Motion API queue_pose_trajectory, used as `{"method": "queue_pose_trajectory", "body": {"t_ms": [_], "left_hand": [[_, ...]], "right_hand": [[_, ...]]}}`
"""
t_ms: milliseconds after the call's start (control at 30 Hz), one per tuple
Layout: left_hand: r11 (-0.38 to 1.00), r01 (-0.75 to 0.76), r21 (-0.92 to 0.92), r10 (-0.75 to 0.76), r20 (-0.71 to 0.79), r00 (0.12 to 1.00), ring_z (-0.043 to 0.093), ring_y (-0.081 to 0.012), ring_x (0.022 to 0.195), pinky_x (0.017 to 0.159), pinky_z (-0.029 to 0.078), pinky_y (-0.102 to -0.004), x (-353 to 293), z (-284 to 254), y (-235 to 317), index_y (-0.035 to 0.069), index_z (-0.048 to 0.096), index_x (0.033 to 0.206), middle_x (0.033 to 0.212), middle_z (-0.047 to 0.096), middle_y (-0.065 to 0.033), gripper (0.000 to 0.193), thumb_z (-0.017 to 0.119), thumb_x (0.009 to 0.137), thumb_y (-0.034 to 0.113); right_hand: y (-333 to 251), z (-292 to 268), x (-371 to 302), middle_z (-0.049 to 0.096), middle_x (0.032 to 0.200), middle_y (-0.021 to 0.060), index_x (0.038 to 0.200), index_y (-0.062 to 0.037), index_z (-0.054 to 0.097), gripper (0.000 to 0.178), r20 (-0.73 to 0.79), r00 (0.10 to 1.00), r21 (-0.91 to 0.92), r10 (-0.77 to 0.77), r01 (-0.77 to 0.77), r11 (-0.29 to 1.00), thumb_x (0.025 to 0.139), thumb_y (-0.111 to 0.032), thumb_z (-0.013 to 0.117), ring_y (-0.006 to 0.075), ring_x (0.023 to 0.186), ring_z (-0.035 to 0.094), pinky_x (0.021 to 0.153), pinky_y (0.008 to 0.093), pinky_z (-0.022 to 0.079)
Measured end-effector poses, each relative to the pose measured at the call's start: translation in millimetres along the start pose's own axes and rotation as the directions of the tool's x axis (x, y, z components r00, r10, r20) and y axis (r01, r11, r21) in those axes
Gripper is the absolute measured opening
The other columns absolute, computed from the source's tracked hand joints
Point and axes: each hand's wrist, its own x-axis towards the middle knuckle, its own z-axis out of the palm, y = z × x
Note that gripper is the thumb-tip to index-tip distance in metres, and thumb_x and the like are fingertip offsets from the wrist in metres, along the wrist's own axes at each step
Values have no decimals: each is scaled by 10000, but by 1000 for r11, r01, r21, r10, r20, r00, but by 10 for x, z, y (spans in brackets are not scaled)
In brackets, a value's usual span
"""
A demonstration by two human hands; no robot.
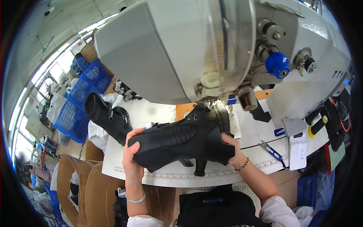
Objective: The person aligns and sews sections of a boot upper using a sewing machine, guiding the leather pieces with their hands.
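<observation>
A black boot upper (170, 142) with a ribbed padded panel stretches between my two hands, just in front of the sewing machine's toothed metal wheel (222, 115). My left hand (132, 153) is closed on its left end, thumb on top. At the right end, my right hand (235, 153) grips the edge, its fingers partly hidden by the material. The upper's far edge reaches the wheel and the stitching spot under the machine head (177, 49); whether it is under the needle is hidden. Another black boot upper (107, 117) with straps lies at the left of the table.
Blue-handled thread snips (273, 152), a paper pad (298, 151) and a thread spool (317, 126) lie at the right of the white table (151, 178). A ruler strip follows its front edge. Cardboard boxes (90, 189) and blue crates (79, 102) stand at left.
</observation>
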Motion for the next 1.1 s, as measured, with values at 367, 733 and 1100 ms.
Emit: {"method": "queue_pose_trajectory", "body": {"t_ms": [367,733,1100], "left_hand": [[921,365,-133,-348,138,927,570,-209,990,878,441,-298,46,-170,292,-21,302,1347,1108,560,-139,583,503,853,214],[969,244,-40,-226,256,940,587,-144,877,779,469,-243,209,-54,270,34,349,1350,1069,569,-151,634,578,761,-5],[-327,-673,663,67,727,683,390,-360,1230,1017,238,-534,-364,996,86,72,506,1228,1280,441,-236,711,669,648,450]], "right_hand": [[-179,261,-134,520,1209,136,1264,10,403,501,-20,996,-261,-84,76,962,873,-273,539,226,1070,547,906,358,461],[-55,279,-67,597,1084,139,1126,40,529,354,-127,991,-29,-33,30,999,854,-185,536,237,987,595,882,366,479],[-86,571,-98,563,1150,106,1213,-27,472,395,-142,989,-17,-34,32,999,863,-203,527,213,1028,574,896,365,466]]}}
